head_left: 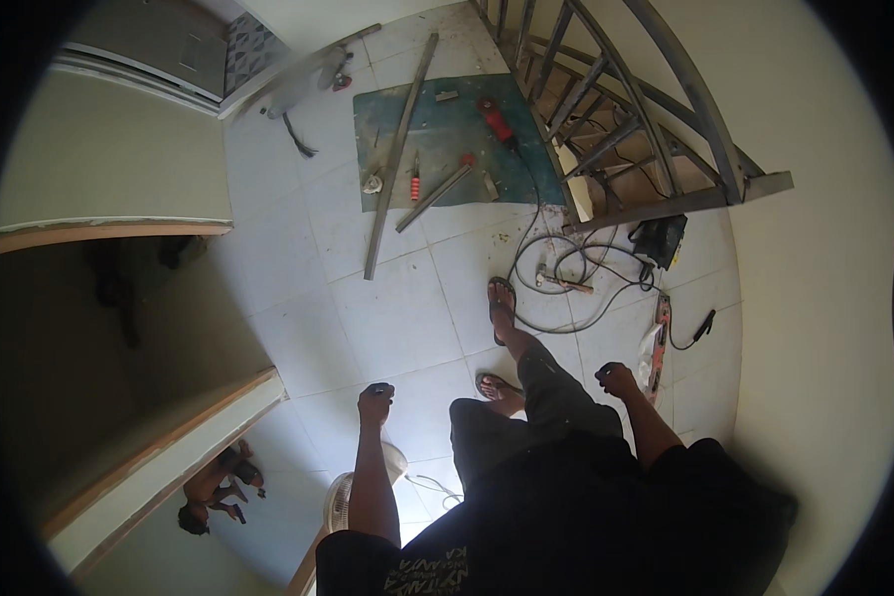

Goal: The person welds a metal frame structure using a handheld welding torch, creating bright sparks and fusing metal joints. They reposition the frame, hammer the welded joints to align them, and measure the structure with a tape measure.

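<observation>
My left hand [375,404] hangs over the white floor tiles, its fingers curled in, with nothing visible sticking out of it. To the right, my right hand [616,379] is also curled closed near a red spirit level [657,358]. Both hands are apart from everything. Ahead lies a green sheet [467,179] with a red angle grinder [496,121], a long metal tube [400,159], a shorter metal tube [435,198] and a tool with a red striped handle [415,187]. A hammer [564,285] lies among the coiled cables [591,318].
A metal stair railing [656,109] rises at the far right, beside a black welding machine [659,238]. A clamp on a cable [704,326] lies by the right wall. A fan [340,502] stands at lower left. Another person [217,489] is beyond the wall edge [169,472].
</observation>
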A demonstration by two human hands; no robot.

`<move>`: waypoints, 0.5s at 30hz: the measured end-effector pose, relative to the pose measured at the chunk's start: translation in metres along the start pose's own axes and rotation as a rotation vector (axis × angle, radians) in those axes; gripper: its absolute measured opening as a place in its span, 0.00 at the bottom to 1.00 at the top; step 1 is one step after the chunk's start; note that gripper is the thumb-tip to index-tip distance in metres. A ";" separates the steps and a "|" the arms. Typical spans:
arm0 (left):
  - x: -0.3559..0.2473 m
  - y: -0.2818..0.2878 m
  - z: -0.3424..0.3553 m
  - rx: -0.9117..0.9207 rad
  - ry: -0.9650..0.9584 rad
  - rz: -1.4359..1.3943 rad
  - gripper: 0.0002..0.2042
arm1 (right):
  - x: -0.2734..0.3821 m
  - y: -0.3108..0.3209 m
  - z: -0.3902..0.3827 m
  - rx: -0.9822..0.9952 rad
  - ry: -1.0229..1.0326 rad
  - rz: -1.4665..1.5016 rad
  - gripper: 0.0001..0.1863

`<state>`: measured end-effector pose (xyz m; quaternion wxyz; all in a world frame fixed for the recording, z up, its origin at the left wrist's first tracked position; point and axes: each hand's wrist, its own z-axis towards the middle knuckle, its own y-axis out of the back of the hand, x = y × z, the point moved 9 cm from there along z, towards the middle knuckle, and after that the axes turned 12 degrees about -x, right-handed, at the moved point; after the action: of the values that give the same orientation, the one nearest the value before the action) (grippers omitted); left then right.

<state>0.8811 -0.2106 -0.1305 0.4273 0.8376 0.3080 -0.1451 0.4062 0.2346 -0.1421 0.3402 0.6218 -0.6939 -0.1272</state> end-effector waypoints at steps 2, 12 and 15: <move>-0.042 -0.014 0.046 -0.012 -0.017 0.039 0.14 | 0.038 -0.020 0.021 0.058 0.009 -0.077 0.16; -0.190 -0.218 0.277 0.237 -0.396 0.325 0.19 | 0.212 -0.075 0.179 0.012 0.090 0.103 0.16; -0.193 -0.299 0.372 0.193 -0.624 0.418 0.20 | 0.233 -0.111 0.242 -0.006 0.178 0.004 0.18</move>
<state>0.5487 -0.4524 -0.4401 0.4399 0.8343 -0.0292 -0.3311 0.3409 -0.0673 -0.3132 0.4027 0.6282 -0.6617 -0.0726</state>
